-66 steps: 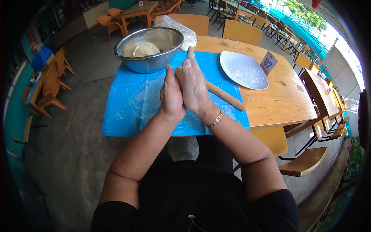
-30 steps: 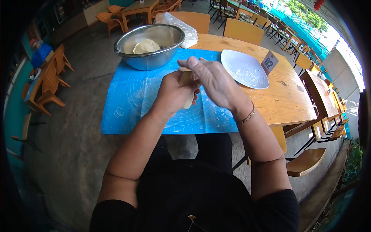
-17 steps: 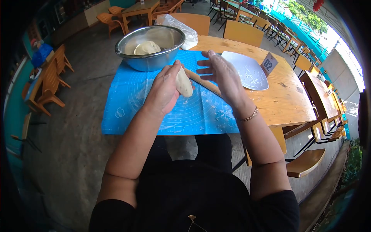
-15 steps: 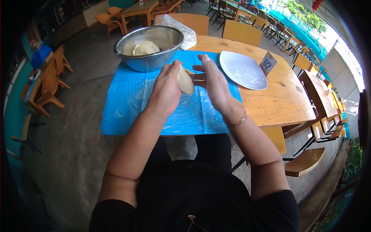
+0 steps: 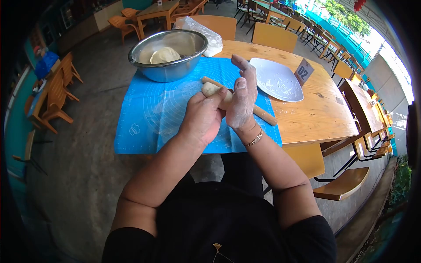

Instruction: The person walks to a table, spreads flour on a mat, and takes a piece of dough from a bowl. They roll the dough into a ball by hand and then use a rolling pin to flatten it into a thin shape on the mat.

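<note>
A pale piece of dough (image 5: 211, 90) is gripped in my left hand (image 5: 202, 115), whose thumb lies over it. My right hand (image 5: 244, 98), dusted with flour, is upright with its fingers stretched out, its palm side against the dough. Part of the dough is hidden between the two hands. Below them a wooden rolling pin (image 5: 265, 116) lies slantwise on the blue mat (image 5: 140, 109), partly covered by the hands. A metal bowl (image 5: 171, 72) at the mat's far left corner holds a larger ball of dough (image 5: 165, 55).
A white plate (image 5: 267, 72) scattered with flour stands right of the mat, beside a number card (image 5: 303, 71). Behind the bowl is a clear plastic bag (image 5: 212, 41). The wooden table (image 5: 315, 116) has chairs (image 5: 274, 38) around it.
My right hand has come in from the right and now meets the dough. The dough was a flattened piece facing me and now looks rounder and more enclosed. More of the rolling pin shows.
</note>
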Demonstrator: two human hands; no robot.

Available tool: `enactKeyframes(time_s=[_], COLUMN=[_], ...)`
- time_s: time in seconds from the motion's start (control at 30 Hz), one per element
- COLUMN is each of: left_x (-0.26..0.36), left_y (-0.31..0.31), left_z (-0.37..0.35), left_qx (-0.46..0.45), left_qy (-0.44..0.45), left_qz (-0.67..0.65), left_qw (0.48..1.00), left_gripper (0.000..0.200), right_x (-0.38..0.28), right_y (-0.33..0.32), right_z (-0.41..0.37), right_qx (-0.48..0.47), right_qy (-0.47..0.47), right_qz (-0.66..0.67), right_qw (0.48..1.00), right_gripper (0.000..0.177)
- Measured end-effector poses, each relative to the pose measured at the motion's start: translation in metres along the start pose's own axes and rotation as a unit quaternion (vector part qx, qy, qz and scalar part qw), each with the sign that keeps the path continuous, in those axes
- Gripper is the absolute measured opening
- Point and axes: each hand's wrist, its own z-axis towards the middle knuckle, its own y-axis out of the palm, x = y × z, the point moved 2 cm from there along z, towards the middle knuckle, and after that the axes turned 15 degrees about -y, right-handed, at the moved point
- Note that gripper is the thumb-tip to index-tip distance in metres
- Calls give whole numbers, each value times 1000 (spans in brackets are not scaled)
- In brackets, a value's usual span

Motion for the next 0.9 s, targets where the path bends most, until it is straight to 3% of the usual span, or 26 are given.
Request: enactKeyframes(time_s=[0.03, 0.1, 0.2, 0.23, 0.3, 0.33, 0.37, 0.43, 0.5, 0.7, 0.77, 0.87, 0.9], left_x=[-1, 4, 19, 22, 26, 27, 28, 27, 33, 37, 36, 33, 32], left_y=[-4, -7, -22, -28, -37, -40, -40, -39, -37, -43, -46, -50, -53], left_z=[2, 4, 11, 15, 21, 26, 29, 35, 44, 71, 77, 75, 71], left_qx=[-15, -32, -6, -6, 91, 103, 102, 69, 64, 11, 11, 18, 51], left_qy=[5, 10, -78, -75, -112, -119, -119, -96, -90, -201, -201, -177, -100], left_qz=[19, 39, 153, 153, 315, 386, 387, 536, 558, 509, 508, 549, 624], left_qw=[1000, 999, 985, 985, 938, 909, 909, 836, 822, 837, 837, 816, 773], left_gripper=[20, 19, 23, 23, 25, 28, 28, 31, 33, 35, 36, 38, 38], right_x=[0, -2, 28, 39, 50, 54, 58, 71, 68, 86, 84, 68, 64], right_y=[-1, -3, -19, -28, -38, -41, -42, -38, -37, -41, -49, -56, -57], right_z=[1, 7, 12, 9, 5, -2, -9, -28, -25, -20, -10, 7, 9], right_qx=[-36, -19, -130, -130, -340, -403, -402, -475, -467, -469, -400, -382, -382], right_qy=[-2, 10, 208, 205, 125, 163, 164, 112, 88, 124, 128, 148, 148], right_qz=[-10, 27, 46, 47, -212, -212, -214, -176, -190, -116, -81, -54, -55], right_qw=[999, 999, 968, 969, 908, 875, 875, 855, 859, 867, 904, 911, 911], right_gripper=[64, 58, 46, 46, 42, 35, 35, 30, 26, 22, 23, 28, 28])
